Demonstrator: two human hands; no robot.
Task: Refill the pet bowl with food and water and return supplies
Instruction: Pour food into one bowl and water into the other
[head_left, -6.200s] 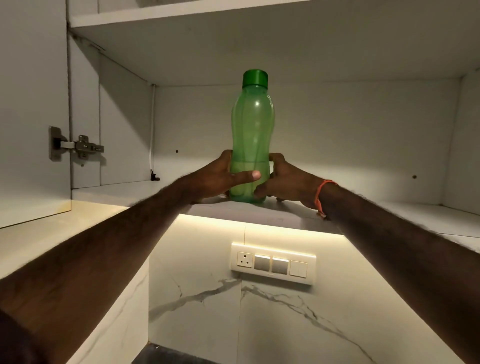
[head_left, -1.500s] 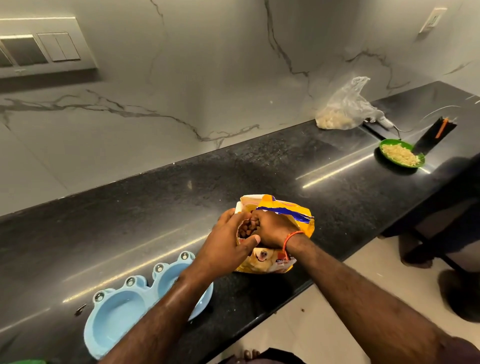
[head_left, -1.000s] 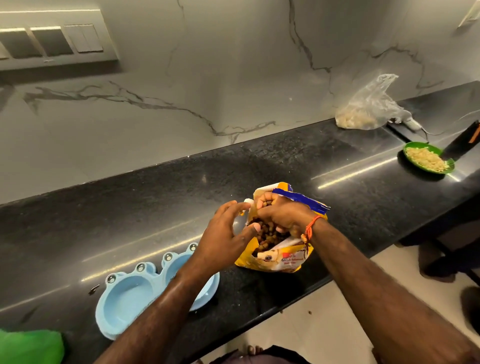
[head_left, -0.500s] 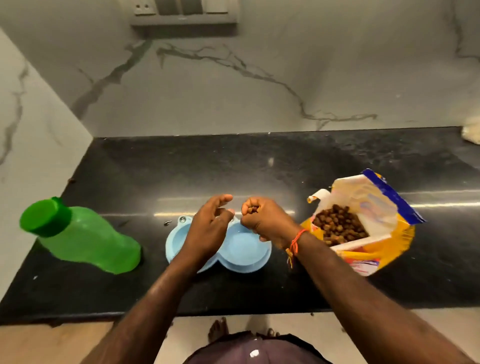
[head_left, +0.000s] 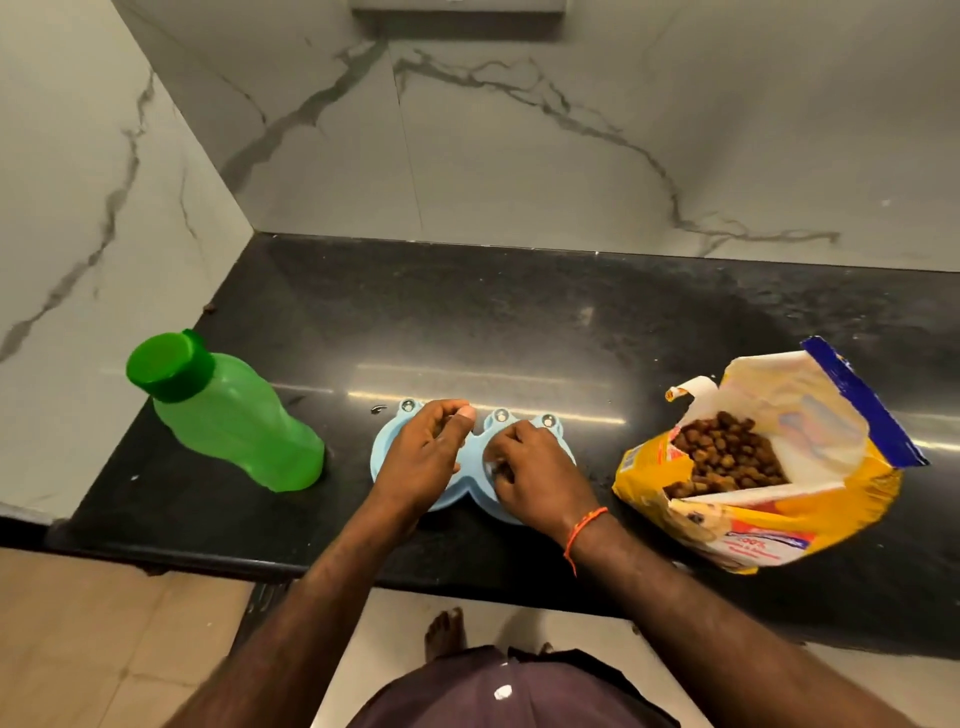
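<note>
A light blue double pet bowl (head_left: 383, 447) sits near the front edge of the black counter (head_left: 519, 322). My left hand (head_left: 423, 457) lies palm down on the left bowl, fingers curled over its far rim. My right hand (head_left: 530, 473) hangs low over the right bowl with fingers curled down; the kibble it carried is hidden under the palm. To the right, the open yellow pet food bag (head_left: 779, 509) leans back with brown kibble (head_left: 727, 457) showing. A green water bottle (head_left: 234, 421) with its cap on stands to the left.
Marble walls close off the counter's left side (head_left: 78, 234) and back (head_left: 571, 156). A switch panel (head_left: 457, 10) is at the top edge. A tiled floor and my bare foot (head_left: 444, 631) lie below the counter's front edge.
My right hand, with kibble taken from the bag, has dropped lower over the right bowl and turned palm down. My left hand has settled onto the left bowl. Earlier the bottle came down from the cabinet.
</note>
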